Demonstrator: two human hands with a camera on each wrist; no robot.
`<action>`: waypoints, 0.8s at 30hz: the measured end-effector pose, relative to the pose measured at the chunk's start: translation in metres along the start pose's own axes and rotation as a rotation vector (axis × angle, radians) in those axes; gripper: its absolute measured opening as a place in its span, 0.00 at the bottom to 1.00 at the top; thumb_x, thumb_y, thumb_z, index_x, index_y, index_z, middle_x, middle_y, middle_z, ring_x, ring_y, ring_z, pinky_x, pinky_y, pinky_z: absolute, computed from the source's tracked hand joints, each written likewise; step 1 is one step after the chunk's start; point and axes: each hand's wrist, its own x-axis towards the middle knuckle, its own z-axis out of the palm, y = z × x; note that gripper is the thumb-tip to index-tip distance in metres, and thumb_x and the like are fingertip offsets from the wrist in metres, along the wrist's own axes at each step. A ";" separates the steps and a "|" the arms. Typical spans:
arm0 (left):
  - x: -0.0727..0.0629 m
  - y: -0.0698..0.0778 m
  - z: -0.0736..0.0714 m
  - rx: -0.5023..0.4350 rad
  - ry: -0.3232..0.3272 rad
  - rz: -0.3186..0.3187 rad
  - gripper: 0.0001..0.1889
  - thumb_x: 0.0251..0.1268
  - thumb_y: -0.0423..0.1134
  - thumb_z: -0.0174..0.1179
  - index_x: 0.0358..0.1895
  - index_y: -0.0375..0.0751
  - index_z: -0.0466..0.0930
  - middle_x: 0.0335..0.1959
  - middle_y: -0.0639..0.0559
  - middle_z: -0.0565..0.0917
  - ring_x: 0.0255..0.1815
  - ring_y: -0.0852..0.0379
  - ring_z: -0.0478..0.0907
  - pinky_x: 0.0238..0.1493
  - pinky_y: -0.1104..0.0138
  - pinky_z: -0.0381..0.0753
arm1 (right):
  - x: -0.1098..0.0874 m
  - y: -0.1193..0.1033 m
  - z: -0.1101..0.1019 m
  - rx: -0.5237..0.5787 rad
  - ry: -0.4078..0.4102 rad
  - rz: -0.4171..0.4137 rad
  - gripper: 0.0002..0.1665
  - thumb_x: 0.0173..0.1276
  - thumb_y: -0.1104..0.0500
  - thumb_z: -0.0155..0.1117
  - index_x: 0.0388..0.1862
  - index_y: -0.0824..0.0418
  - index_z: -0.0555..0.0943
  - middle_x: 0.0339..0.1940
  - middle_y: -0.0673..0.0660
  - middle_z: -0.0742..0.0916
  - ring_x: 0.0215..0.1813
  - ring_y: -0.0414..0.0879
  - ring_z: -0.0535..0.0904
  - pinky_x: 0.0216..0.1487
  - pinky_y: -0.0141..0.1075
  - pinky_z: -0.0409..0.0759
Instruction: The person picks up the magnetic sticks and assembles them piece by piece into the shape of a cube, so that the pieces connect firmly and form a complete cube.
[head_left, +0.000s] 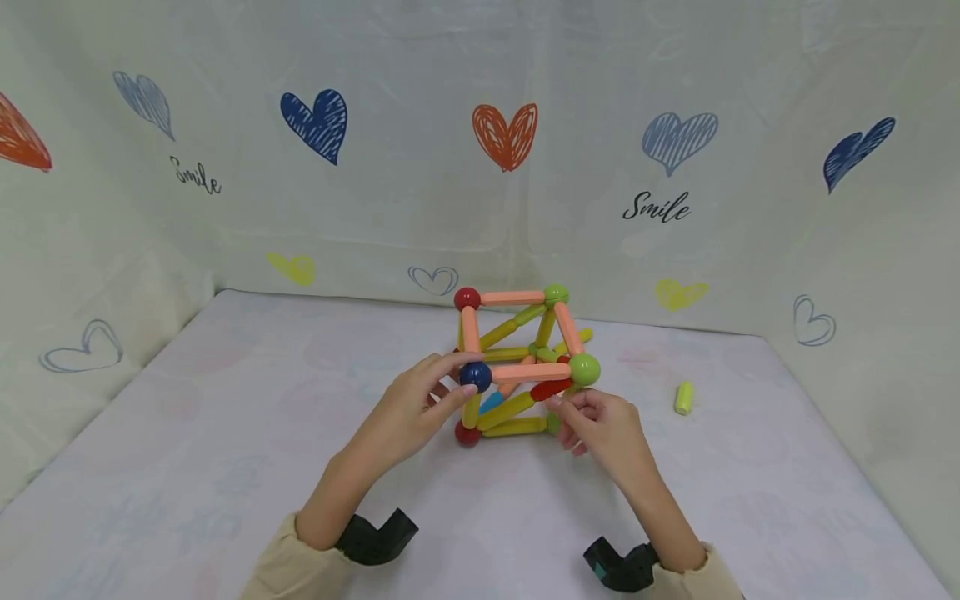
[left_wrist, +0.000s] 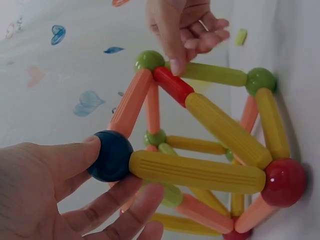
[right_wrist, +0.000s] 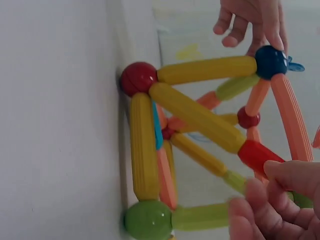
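Observation:
A frame of magnetic rods and balls stands on the table. My left hand [head_left: 420, 400] holds its upper front blue ball [head_left: 476, 376] between thumb and fingers; a yellow rod [left_wrist: 197, 171] runs down from it to a red ball [left_wrist: 284, 182]. The thumb of my right hand [head_left: 603, 425] rests on a short red rod [left_wrist: 173, 85], while its other fingers are loosely bent beside it. That red rod lines up with a yellow rod [right_wrist: 197, 117] as a diagonal across the front face, its upper end at a green ball [left_wrist: 150, 61].
A loose yellow-green rod [head_left: 683, 398] lies on the table [head_left: 750, 483], right of the frame. Behind the table hangs a pale cloth [head_left: 420, 200] printed with hearts. Dark wrist mounts [head_left: 377, 537] sit at both sleeves.

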 end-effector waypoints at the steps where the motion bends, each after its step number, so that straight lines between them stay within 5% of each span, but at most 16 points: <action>1: 0.000 0.000 0.000 0.000 -0.001 0.000 0.21 0.65 0.41 0.56 0.61 0.48 0.71 0.42 0.49 0.77 0.37 0.57 0.75 0.40 0.68 0.78 | 0.001 0.001 -0.004 -0.041 0.018 0.001 0.17 0.63 0.53 0.64 0.33 0.67 0.76 0.20 0.57 0.81 0.20 0.45 0.77 0.22 0.29 0.77; 5: 0.000 0.001 0.000 0.003 0.001 0.001 0.21 0.65 0.41 0.57 0.61 0.47 0.71 0.42 0.49 0.77 0.37 0.57 0.75 0.40 0.69 0.78 | 0.006 0.007 -0.013 -0.130 0.048 -0.043 0.22 0.62 0.52 0.65 0.45 0.66 0.72 0.33 0.60 0.81 0.30 0.47 0.77 0.23 0.29 0.76; 9: 0.000 0.001 0.000 0.002 0.005 0.004 0.21 0.64 0.40 0.58 0.61 0.47 0.71 0.42 0.49 0.77 0.37 0.58 0.75 0.40 0.69 0.78 | 0.010 0.014 -0.010 -0.111 -0.012 -0.093 0.27 0.63 0.54 0.64 0.59 0.62 0.71 0.44 0.60 0.82 0.41 0.49 0.78 0.28 0.30 0.79; 16: -0.003 0.000 -0.011 -0.012 -0.040 -0.014 0.19 0.62 0.43 0.60 0.56 0.48 0.73 0.42 0.52 0.78 0.38 0.58 0.75 0.41 0.68 0.77 | 0.007 0.010 -0.014 -0.135 -0.121 -0.148 0.21 0.61 0.55 0.65 0.51 0.63 0.77 0.35 0.57 0.84 0.33 0.45 0.78 0.28 0.32 0.76; 24: -0.007 0.005 -0.019 -0.073 -0.135 -0.036 0.17 0.61 0.46 0.61 0.52 0.49 0.76 0.44 0.52 0.76 0.39 0.59 0.75 0.43 0.68 0.77 | 0.005 0.008 -0.038 -0.196 -0.329 -0.193 0.21 0.59 0.53 0.67 0.50 0.61 0.79 0.35 0.51 0.84 0.39 0.44 0.77 0.36 0.34 0.76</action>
